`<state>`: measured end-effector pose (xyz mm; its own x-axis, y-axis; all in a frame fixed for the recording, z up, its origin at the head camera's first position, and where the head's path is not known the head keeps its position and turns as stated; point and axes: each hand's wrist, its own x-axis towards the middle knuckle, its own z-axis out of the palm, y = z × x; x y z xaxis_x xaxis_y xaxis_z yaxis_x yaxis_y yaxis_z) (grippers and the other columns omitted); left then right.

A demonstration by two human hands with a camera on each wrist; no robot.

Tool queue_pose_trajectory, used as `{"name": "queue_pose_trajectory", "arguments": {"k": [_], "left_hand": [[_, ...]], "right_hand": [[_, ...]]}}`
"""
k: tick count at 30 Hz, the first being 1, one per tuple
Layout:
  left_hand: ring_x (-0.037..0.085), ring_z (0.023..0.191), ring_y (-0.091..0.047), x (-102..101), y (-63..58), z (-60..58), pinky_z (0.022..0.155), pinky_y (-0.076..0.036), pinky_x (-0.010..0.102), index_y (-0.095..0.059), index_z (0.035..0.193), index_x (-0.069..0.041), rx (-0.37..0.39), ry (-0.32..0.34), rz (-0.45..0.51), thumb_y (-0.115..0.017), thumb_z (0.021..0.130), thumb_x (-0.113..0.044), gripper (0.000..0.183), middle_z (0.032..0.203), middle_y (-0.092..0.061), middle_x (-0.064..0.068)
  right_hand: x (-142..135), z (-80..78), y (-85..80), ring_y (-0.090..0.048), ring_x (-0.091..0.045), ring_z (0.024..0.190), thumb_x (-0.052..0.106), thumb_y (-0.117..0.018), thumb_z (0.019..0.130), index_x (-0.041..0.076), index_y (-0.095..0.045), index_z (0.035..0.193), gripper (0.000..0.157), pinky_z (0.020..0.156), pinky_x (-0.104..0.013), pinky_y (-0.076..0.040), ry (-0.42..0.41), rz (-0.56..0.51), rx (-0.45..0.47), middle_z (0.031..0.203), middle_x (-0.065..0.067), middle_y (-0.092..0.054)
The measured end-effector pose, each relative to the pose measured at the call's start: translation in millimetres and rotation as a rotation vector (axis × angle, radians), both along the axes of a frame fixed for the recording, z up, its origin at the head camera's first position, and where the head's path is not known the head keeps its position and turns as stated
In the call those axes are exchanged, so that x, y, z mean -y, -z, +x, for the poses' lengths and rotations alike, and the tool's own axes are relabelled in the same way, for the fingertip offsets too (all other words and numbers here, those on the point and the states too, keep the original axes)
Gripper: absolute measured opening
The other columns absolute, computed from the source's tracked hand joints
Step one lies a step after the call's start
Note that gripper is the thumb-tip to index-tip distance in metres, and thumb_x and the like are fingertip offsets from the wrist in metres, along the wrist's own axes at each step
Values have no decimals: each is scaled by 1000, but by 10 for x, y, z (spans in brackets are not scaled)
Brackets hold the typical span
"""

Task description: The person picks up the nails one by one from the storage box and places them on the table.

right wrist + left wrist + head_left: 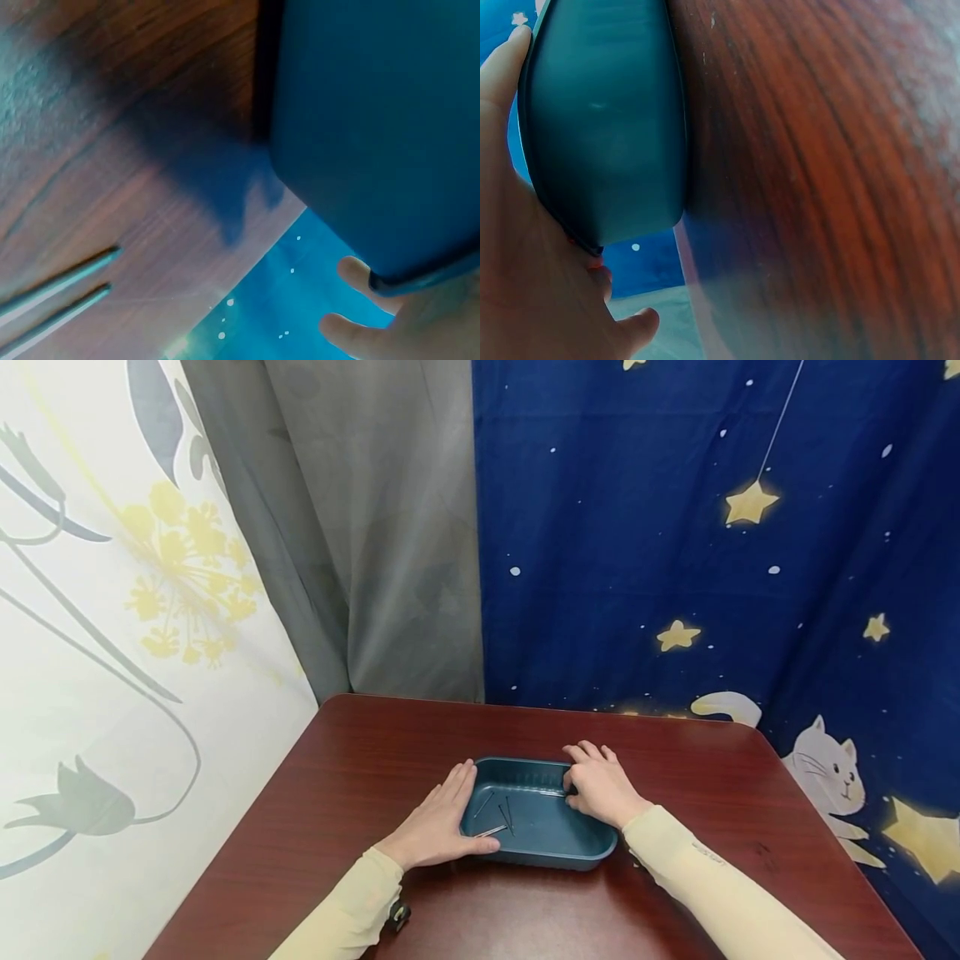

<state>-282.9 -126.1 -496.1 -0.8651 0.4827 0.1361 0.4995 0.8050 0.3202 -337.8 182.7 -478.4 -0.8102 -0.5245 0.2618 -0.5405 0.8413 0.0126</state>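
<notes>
A dark teal, shallow plastic tray [532,832] stands on the table between both hands. Several thin, nail-like metal pieces [507,814] lie at its left end, along with a brighter silvery slender piece [491,832]. My left hand [442,822] rests against the tray's left rim with straight fingers, its thumb stretched over the front left corner. At the right rim, my right hand [600,785] grips the tray, thumb and index finger bent inside the wall and the other fingers raised. The right wrist view shows fingers [352,341] around the tray's rim.
The brown wood-grain table [397,735] reaches back to a grey curtain [412,568] and a blue star-patterned curtain [600,527]. Low in the right wrist view, two slim metal prongs [67,281] show over the table. A white floral curtain [112,652] hangs left.
</notes>
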Motion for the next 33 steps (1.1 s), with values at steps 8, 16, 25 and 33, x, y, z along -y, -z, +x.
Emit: {"name": "queue_pose_trajectory", "arguments": {"k": [8,16,25,33], "left_hand": [[15,141,1,-8,0,-8,109,-20,47,-1,148,-15,-2,3,7,-49,67,-80,115,152,12,-11],[15,141,1,-15,42,-23,108,-21,49,-1,148,-14,-13,7,13,-49,66,-81,116,152,13,-10],[14,141,2,-5,47,-8,109,-20,48,0,148,-16,-2,-5,5,-48,66,-81,116,152,14,-11],[14,141,2,1,15,-17,109,-19,50,1,148,-16,13,1,12,-50,67,-79,115,152,14,-10]], "right_hand": [[37,-12,58,-37,-35,125,25,-80,66,27,-71,67,9,96,-64,-27,-16,-13,-1,130,-10,-52],[50,-14,97,-40,-32,123,22,-76,69,31,-58,55,24,97,-61,-29,-15,9,-23,128,-7,-53],[60,-5,106,-38,-32,125,20,-73,69,31,-51,50,31,97,-63,-26,-22,-14,2,130,-6,-52],[56,-11,58,-32,-34,129,22,-73,69,33,-50,49,32,99,-64,-21,-44,-30,26,133,-7,-48]]}}
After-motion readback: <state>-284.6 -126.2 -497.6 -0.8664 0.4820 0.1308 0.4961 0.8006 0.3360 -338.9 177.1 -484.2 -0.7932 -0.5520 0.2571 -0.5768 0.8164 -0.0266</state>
